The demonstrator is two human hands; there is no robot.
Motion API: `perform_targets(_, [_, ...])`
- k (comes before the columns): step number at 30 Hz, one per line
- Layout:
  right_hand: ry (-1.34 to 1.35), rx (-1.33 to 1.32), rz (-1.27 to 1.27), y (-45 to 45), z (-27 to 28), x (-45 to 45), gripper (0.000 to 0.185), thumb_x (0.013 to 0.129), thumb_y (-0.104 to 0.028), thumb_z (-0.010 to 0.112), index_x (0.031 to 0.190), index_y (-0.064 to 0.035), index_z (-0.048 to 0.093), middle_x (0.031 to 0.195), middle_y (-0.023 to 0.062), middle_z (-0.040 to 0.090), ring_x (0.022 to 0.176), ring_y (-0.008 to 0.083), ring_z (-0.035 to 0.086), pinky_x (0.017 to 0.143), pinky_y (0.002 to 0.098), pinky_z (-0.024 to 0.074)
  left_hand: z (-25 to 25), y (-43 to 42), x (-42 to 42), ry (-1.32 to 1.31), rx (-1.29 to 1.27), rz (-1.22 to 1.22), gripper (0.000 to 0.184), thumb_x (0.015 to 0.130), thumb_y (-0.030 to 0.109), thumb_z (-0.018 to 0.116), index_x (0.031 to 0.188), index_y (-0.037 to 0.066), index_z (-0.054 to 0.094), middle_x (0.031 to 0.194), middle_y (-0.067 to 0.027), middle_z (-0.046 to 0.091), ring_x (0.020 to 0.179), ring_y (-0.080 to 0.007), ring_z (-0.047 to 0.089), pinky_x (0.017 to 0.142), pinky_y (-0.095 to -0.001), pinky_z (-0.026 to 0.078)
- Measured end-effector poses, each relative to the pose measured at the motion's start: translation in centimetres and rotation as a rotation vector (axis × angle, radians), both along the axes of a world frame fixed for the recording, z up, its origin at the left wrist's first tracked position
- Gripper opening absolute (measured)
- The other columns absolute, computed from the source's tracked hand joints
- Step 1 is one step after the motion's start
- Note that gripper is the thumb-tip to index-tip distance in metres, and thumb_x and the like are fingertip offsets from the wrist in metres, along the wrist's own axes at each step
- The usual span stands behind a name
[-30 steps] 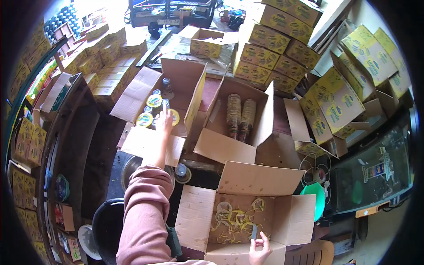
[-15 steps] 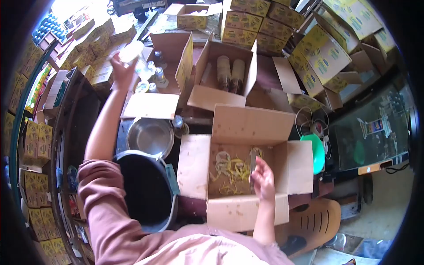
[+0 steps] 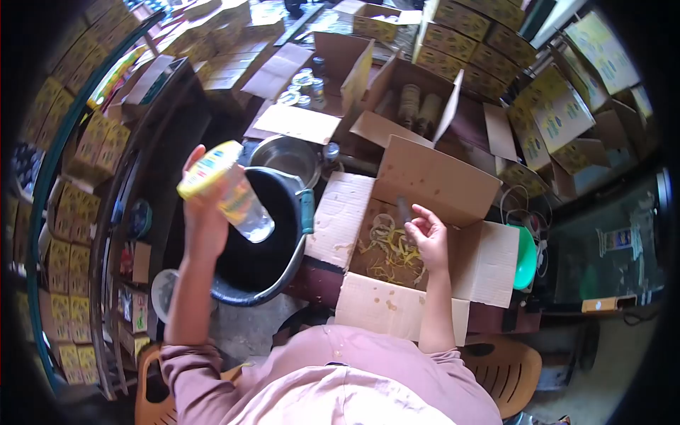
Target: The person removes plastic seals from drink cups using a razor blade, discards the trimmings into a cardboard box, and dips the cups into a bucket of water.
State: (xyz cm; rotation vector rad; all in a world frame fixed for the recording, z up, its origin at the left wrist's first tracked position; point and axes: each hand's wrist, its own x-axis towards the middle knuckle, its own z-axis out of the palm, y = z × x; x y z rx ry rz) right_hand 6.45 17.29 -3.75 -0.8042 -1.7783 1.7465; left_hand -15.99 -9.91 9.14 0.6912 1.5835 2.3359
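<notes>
My left hand [image 3: 203, 212] is wrapped round a clear plastic jar [image 3: 248, 212] with a yellow printed top. The jar is tilted, its clear end pointing down and right over a black bucket [image 3: 289, 273]. In my right hand [image 3: 432, 239] is a thin, dark, flat strip like a knife blade [image 3: 404, 210], pinched between thumb and fingers. This hand is above an open cardboard box [image 3: 389, 301] that has yellow strips and pale rings [image 3: 383, 230] at its bottom.
Behind the bucket sits a steel pot [image 3: 287, 159], with a small bottle [image 3: 331, 156] beside it. Farther back, one open box [image 3: 297, 124] holds several jars; another [image 3: 389, 131] holds stacked tubes. A green bowl [image 3: 525, 258] is at right, shelves [image 3: 117, 276] at left.
My left hand has come back from the jar box toward me with the jar, now over the bucket's left side. My right hand still holds the strip above the box. The view has shifted.
</notes>
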Motion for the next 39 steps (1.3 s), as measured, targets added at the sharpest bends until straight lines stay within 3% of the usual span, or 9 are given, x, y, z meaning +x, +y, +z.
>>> perform_targets(1, [0.011,0.005,-0.008,-0.9,1.3,-0.5,0.035,0.077,0.001,0.064,0.111,-0.0039,0.056,0.073,-0.0034,0.055,0.062,0.0016,0.048,0.056,0.0164,0.0403,-1.7,-0.9,0.5,0.215,-0.169,0.189,0.070,0.072,0.010,0.069,0.130,0.008,0.029,0.115,-0.0130,0.048,0.103,-0.0213,0.051,0.083,-0.0297,0.045])
perform_targets(3, [0.018,0.103,0.025,-2.2,2.8,-1.4,0.031,0.077,0.002,0.062,0.107,-0.0043,0.058,0.073,-0.0036,0.055,0.062,0.0017,0.048,0.055,0.0167,0.0401,-2.7,-2.0,2.7,0.475,-0.308,0.296,0.085,0.059,-0.002,0.075,0.127,0.007,0.025,0.119,-0.0103,0.035,0.109,-0.0201,0.043,0.092,-0.0294,0.037])
perform_targets(5, [0.067,0.267,0.102,-4.2,4.7,-2.3,0.031,0.075,0.004,0.062,0.104,-0.0051,0.060,0.073,-0.0007,0.057,0.062,0.0046,0.051,0.057,0.0194,0.0427,-3.8,-3.3,4.0,0.748,-0.535,0.328,0.087,0.055,-0.004,0.076,0.124,0.007,0.023,0.117,-0.0109,0.033,0.111,-0.0206,0.040,0.095,-0.0307,0.034])
perform_targets(9, [0.167,0.711,0.379,-8.9,9.4,-4.8,0.038,0.072,0.006,0.061,0.108,-0.0062,0.060,0.071,0.0088,0.057,0.061,0.0145,0.057,0.057,0.0249,0.0462,-8.4,-5.7,3.5,0.465,-0.411,0.105,0.086,0.058,-0.004,0.076,0.121,0.008,0.020,0.108,-0.0139,0.047,0.103,-0.0226,0.049,0.090,-0.0311,0.039])
perform_targets(11, [0.193,0.740,0.540,-11.0,9.8,-6.6,0.035,0.075,0.004,0.059,0.108,-0.0076,0.060,0.073,0.0109,0.057,0.060,0.0212,0.057,0.056,0.0277,0.0466,-9.5,-6.7,3.6,0.381,-0.425,0.152,0.086,0.054,-0.006,0.076,0.122,0.007,0.025,0.114,-0.0105,0.039,0.107,-0.0199,0.047,0.092,-0.0295,0.039])
perform_targets(13, [0.148,0.858,0.665,-13.1,10.4,-8.0,0.036,0.079,-0.002,0.055,0.114,-0.0109,0.056,0.077,0.0117,0.055,0.064,0.0290,0.057,0.057,0.0348,0.0473,-10.1,-6.7,3.9,0.395,-0.370,0.235,0.085,0.054,-0.007,0.074,0.122,0.007,0.025,0.109,-0.0110,0.044,0.100,-0.0200,0.050,0.089,-0.0294,0.041])
perform_targets(20, [0.157,1.054,0.802,-18.5,10.0,-11.5,0.035,0.068,0.002,0.057,0.103,-0.0012,0.059,0.082,0.0113,0.052,0.076,0.0258,0.057,0.067,0.0346,0.0487,-12.6,-6.3,3.4,0.263,-0.201,0.258,0.088,0.058,-0.007,0.073,0.124,0.009,0.017,0.109,-0.0133,0.045,0.100,-0.0202,0.052,0.087,-0.0314,0.044])
perform_targets(23, [0.228,1.092,0.736,-19.5,9.4,-12.5,0.031,0.073,0.004,0.056,0.102,-0.0057,0.060,0.077,0.0114,0.052,0.069,0.0274,0.056,0.061,0.0357,0.0472,-12.6,-6.4,3.3,0.298,-0.224,0.275,0.090,0.060,-0.005,0.074,0.125,0.010,0.013,0.109,-0.0149,0.046,0.100,-0.0220,0.052,0.086,-0.0330,0.045])
perform_targets(39, [0.211,1.141,0.733,-20.1,9.0,-13.4,0.033,0.067,0.005,0.058,0.098,-0.0036,0.061,0.079,0.0119,0.052,0.071,0.0272,0.057,0.064,0.0355,0.0486,-12.7,-6.2,3.2,0.311,-0.221,0.247,0.091,0.060,-0.006,0.072,0.126,0.011,0.012,0.108,-0.0158,0.048,0.100,-0.0247,0.053,0.087,-0.0359,0.044])
